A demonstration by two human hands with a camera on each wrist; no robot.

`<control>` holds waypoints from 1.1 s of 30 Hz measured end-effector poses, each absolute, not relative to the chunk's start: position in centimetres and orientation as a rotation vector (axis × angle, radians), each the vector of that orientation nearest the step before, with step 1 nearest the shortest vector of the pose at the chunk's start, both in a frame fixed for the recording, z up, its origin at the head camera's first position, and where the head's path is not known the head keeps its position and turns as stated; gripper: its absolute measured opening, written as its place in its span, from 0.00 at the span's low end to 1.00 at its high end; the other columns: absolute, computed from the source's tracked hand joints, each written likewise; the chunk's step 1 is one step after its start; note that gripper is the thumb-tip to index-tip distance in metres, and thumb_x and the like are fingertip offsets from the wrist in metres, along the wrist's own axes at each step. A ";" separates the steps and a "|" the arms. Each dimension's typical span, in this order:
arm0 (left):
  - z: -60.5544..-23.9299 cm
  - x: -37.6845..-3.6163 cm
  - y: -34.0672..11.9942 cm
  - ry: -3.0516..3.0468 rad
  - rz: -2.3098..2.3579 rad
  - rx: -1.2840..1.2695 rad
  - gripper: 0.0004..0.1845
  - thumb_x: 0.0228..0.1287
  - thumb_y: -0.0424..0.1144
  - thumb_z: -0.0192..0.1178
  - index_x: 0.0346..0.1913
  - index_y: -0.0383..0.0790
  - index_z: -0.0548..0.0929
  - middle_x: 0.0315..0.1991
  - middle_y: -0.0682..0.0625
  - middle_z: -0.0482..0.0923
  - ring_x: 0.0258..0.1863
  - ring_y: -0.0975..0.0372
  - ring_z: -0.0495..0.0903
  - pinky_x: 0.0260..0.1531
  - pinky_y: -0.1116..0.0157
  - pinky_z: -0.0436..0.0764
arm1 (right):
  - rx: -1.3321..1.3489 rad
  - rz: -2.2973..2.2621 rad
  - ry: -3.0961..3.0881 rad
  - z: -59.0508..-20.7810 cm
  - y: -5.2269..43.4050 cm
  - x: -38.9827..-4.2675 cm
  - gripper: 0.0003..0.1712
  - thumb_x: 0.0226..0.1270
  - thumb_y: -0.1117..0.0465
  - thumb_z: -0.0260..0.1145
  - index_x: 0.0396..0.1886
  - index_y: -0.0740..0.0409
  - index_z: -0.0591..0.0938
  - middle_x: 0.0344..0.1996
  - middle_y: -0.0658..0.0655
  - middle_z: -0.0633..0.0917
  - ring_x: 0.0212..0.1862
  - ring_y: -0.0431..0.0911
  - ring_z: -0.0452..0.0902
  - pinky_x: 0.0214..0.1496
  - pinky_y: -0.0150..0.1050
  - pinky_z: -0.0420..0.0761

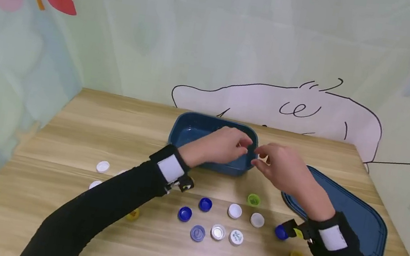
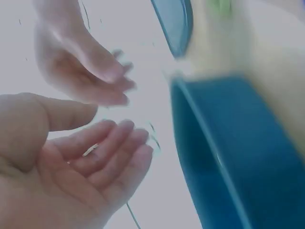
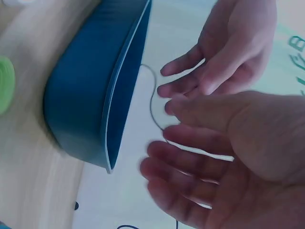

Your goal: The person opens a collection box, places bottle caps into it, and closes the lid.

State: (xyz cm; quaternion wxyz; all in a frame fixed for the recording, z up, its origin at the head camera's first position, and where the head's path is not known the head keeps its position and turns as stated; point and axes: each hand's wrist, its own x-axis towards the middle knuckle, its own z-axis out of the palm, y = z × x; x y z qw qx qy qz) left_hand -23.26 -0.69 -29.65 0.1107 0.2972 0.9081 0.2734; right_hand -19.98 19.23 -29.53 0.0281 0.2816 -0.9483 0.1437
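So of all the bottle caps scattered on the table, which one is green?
The green cap, lying alone just in front of the blue container, near the lid. It is the only green one; the others are blue, white or yellow.

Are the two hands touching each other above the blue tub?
Apart. The right wrist view shows pale background between the left hand and the right hand, beside the blue tub; both palms are empty.

Tub [image 1: 188,132] at table's [image 1: 68,124] back, lid [image 1: 360,215] to its right, bottle caps [image 1: 218,232] scattered in front.
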 end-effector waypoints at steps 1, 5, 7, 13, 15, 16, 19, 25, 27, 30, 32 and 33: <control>-29.7 -22.0 -0.7 2.650 0.816 0.895 0.17 0.80 0.38 0.56 0.65 0.39 0.81 0.48 0.51 0.84 0.37 0.65 0.79 0.38 0.70 0.77 | 0.892 0.482 -2.942 -29.7 19.4 -19.4 0.13 0.69 0.62 0.73 0.48 0.66 0.88 0.38 0.59 0.88 0.38 0.50 0.83 0.40 0.47 0.84; -30.4 -18.4 -0.5 2.602 0.786 0.964 0.18 0.78 0.38 0.58 0.67 0.42 0.81 0.51 0.53 0.84 0.37 0.65 0.79 0.32 0.70 0.75 | 0.939 0.576 -3.001 -30.8 19.9 -17.1 0.12 0.65 0.63 0.76 0.46 0.63 0.88 0.38 0.55 0.88 0.39 0.47 0.81 0.39 0.43 0.84; -31.3 -17.3 -0.3 2.613 0.707 0.960 0.19 0.77 0.39 0.61 0.66 0.43 0.81 0.55 0.52 0.84 0.43 0.64 0.82 0.36 0.69 0.79 | 0.967 0.582 -3.044 -31.5 19.9 -16.2 0.13 0.64 0.63 0.77 0.47 0.63 0.88 0.39 0.55 0.88 0.39 0.48 0.82 0.40 0.42 0.84; -34.3 -15.3 -0.5 2.693 0.486 0.939 0.18 0.72 0.43 0.67 0.61 0.44 0.84 0.56 0.52 0.85 0.53 0.61 0.83 0.51 0.60 0.79 | 0.985 0.555 -3.225 -33.1 18.9 -14.4 0.17 0.62 0.64 0.78 0.49 0.65 0.87 0.44 0.58 0.87 0.42 0.49 0.84 0.43 0.43 0.85; -35.0 -14.8 -0.5 2.736 0.430 0.949 0.18 0.70 0.44 0.68 0.59 0.44 0.86 0.54 0.52 0.86 0.52 0.60 0.83 0.52 0.59 0.77 | 0.956 0.544 -3.263 -33.5 18.5 -14.3 0.16 0.61 0.64 0.78 0.48 0.65 0.87 0.44 0.58 0.87 0.42 0.48 0.83 0.43 0.43 0.85; -35.4 -14.6 -0.4 2.759 0.407 0.960 0.17 0.70 0.45 0.68 0.58 0.44 0.87 0.52 0.53 0.86 0.51 0.60 0.83 0.50 0.58 0.77 | 0.952 0.538 -3.267 -33.7 18.3 -14.2 0.16 0.61 0.65 0.78 0.47 0.65 0.87 0.43 0.57 0.87 0.42 0.48 0.83 0.43 0.43 0.85; -36.1 -14.2 -0.2 2.799 0.384 0.968 0.15 0.67 0.48 0.70 0.51 0.44 0.90 0.45 0.53 0.87 0.44 0.60 0.82 0.44 0.60 0.72 | 0.955 0.541 -3.262 -34.4 17.9 -14.1 0.12 0.60 0.65 0.79 0.42 0.63 0.87 0.37 0.54 0.87 0.38 0.45 0.81 0.42 0.42 0.84; -36.8 -14.0 0.2 2.798 0.409 0.938 0.10 0.62 0.46 0.74 0.38 0.44 0.89 0.29 0.56 0.79 0.33 0.63 0.74 0.39 0.62 0.64 | 1.015 0.602 -3.187 -35.4 17.7 -13.9 0.10 0.57 0.68 0.79 0.36 0.61 0.86 0.32 0.52 0.85 0.35 0.42 0.80 0.40 0.40 0.83; -37.0 -13.9 0.2 2.804 0.393 0.936 0.09 0.61 0.45 0.74 0.35 0.45 0.88 0.28 0.57 0.76 0.33 0.63 0.73 0.39 0.61 0.64 | 1.018 0.613 -3.178 -35.5 17.6 -13.9 0.10 0.56 0.69 0.79 0.36 0.62 0.85 0.32 0.52 0.85 0.35 0.41 0.80 0.40 0.40 0.83; -37.3 -14.0 0.3 2.824 0.373 0.930 0.09 0.61 0.46 0.74 0.32 0.46 0.86 0.26 0.58 0.75 0.32 0.64 0.73 0.39 0.61 0.65 | 1.043 0.634 -3.162 -35.8 17.4 -13.9 0.10 0.56 0.71 0.79 0.35 0.62 0.86 0.31 0.51 0.85 0.34 0.41 0.79 0.38 0.37 0.82; -37.5 -14.1 0.4 2.836 0.379 0.931 0.10 0.61 0.47 0.73 0.31 0.47 0.85 0.26 0.58 0.75 0.32 0.64 0.73 0.38 0.61 0.64 | 1.063 0.636 -3.151 -35.9 17.3 -14.0 0.10 0.56 0.71 0.79 0.35 0.63 0.86 0.30 0.51 0.84 0.33 0.40 0.78 0.36 0.35 0.81; -37.6 -14.2 0.4 2.843 0.382 0.935 0.10 0.62 0.47 0.73 0.30 0.47 0.85 0.26 0.58 0.75 0.31 0.64 0.74 0.38 0.62 0.64 | 1.076 0.635 -3.143 -36.0 17.3 -14.0 0.09 0.56 0.72 0.79 0.34 0.63 0.86 0.30 0.51 0.84 0.32 0.39 0.78 0.35 0.34 0.81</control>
